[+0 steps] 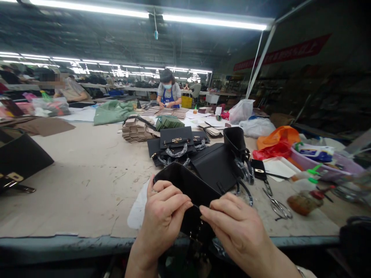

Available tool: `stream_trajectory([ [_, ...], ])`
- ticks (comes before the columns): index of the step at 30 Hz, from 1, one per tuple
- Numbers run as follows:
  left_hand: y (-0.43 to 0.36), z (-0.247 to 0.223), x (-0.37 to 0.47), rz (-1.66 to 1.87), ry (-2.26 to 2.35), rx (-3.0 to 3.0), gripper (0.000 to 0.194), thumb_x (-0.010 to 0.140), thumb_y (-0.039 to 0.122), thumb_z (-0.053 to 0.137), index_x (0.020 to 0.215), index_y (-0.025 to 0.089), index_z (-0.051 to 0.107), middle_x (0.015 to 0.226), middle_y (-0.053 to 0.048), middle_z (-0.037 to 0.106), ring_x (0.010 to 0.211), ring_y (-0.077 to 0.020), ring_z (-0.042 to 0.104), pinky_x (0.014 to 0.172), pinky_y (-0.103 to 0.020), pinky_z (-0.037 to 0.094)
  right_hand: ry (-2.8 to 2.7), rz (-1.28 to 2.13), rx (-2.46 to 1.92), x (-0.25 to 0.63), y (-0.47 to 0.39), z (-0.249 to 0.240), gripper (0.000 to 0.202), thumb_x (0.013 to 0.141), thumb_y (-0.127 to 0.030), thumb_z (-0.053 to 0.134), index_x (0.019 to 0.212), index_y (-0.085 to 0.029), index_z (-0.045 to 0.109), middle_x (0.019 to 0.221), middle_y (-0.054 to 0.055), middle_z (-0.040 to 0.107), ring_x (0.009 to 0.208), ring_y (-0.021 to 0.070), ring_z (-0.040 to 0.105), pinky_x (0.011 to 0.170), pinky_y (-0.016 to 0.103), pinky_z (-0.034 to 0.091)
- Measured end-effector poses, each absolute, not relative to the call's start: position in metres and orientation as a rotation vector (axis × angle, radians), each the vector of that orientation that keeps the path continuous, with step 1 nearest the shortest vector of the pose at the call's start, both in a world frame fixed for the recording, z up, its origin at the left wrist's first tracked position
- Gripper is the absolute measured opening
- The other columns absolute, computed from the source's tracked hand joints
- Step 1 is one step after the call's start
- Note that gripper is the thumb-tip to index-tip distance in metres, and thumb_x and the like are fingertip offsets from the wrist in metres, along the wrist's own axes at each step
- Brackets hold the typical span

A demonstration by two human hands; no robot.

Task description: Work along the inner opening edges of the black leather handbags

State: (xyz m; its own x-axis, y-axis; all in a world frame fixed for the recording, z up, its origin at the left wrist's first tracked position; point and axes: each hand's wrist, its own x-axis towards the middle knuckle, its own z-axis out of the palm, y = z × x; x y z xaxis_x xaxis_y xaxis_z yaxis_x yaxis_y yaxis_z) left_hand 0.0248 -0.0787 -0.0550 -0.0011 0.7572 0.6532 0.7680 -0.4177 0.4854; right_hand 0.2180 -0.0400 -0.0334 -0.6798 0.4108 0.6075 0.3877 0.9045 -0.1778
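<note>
A black handbag (185,179) stands open at the table's front edge, its dark inside facing me. My left hand (166,212) is closed over its near rim, thumb and forefinger pinched together. Opposite it, my right hand (232,220) pinches at the same rim, the fingertips a short gap apart from the left ones. A thin dark strip (195,206) spans that gap; whether it is the bag's edge or a separate piece I cannot tell. Gold-coloured hardware shows below the hands, partly hidden.
Finished-looking black handbags (176,141) are heaped behind, beside a black bag panel (216,164). Scissors (278,204), a glue-like bottle (305,200) and a purple basin (342,170) lie to the right. Another black bag (21,162) sits left. A co-worker (169,90) works across the table.
</note>
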Motion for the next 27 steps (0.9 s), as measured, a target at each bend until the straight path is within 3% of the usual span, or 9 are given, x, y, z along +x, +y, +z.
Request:
stream_trajectory([
  [8, -0.083, -0.054, 0.020, -1.426, -1.730, -2.311, 0.023, 0.086, 0.013, 0.046, 0.086, 0.024, 0.066, 0.084, -0.002, 0.066, 0.090, -0.0191, 0.055, 0.094, -0.042, 0.037, -2.393, 0.114, -0.617, 0.234, -0.039, -0.033, 0.013, 0.084, -0.012, 0.056, 0.081, -0.020, 0.066, 0.076, 0.003, 0.061, 0.068, 0.0131, 0.053, 0.062, 0.027, 0.045],
  [13, -0.082, -0.055, 0.021, -1.483, -1.761, -2.279, 0.018, 0.083, 0.012, 0.049, 0.090, 0.022, 0.063, 0.087, -0.004, 0.064, 0.098, -0.0214, 0.052, 0.100, -0.046, 0.032, -2.405, 0.134, -0.725, 0.222, -0.040, -0.033, 0.017, 0.085, -0.016, 0.057, 0.098, -0.022, 0.065, 0.086, 0.004, 0.061, 0.076, 0.0163, 0.054, 0.066, 0.030, 0.044],
  [16, -0.081, -0.056, 0.022, -1.493, -1.787, -2.259, 0.018, 0.084, 0.011, 0.048, 0.090, 0.022, 0.060, 0.086, -0.003, 0.063, 0.099, -0.0215, 0.051, 0.103, -0.048, 0.028, -2.385, 0.092, -0.826, 0.209, -0.043, -0.031, 0.016, 0.086, -0.018, 0.054, 0.095, -0.021, 0.067, 0.083, 0.004, 0.061, 0.075, 0.0172, 0.054, 0.068, 0.031, 0.043],
  [27, -0.083, -0.055, 0.024, -1.487, -1.847, -2.227, 0.020, 0.083, 0.009, 0.045, 0.084, 0.022, 0.061, 0.082, -0.003, 0.062, 0.092, -0.0208, 0.052, 0.095, -0.044, 0.036, -2.334, 0.040, -0.965, 0.175, -0.047, -0.027, 0.019, 0.085, -0.017, 0.050, 0.086, -0.020, 0.068, 0.080, 0.005, 0.063, 0.075, 0.0176, 0.057, 0.070, 0.031, 0.045],
])
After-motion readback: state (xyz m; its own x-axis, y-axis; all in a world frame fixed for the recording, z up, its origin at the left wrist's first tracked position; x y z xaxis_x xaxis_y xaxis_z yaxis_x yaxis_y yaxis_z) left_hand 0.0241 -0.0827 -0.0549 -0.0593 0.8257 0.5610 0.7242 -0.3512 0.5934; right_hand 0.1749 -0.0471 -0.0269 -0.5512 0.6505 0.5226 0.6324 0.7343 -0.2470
